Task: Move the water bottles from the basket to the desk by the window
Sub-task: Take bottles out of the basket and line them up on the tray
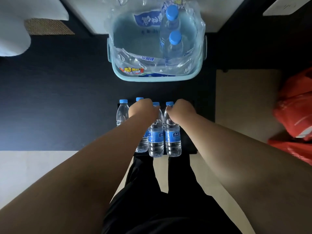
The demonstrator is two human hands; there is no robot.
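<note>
A light blue basket [157,77] stands on the dark desk [59,98], lined with torn clear plastic wrap. Two blue-capped water bottles [169,26] stand inside it at the right. Near the desk's front edge several bottles stand in a row. My left hand [143,110] grips the neck of the third bottle [156,141] and partly hides the second one [141,146]. My right hand [182,112] is closed on the neck of the rightmost bottle [173,139]. The leftmost bottle [121,114] stands free.
A red plastic bag [297,119] lies at the right, beside the desk. A white cushion and a woven mat [47,27] sit at the upper left. My legs in black trousers stand at the desk's front edge. A white wall or sill lies behind the basket.
</note>
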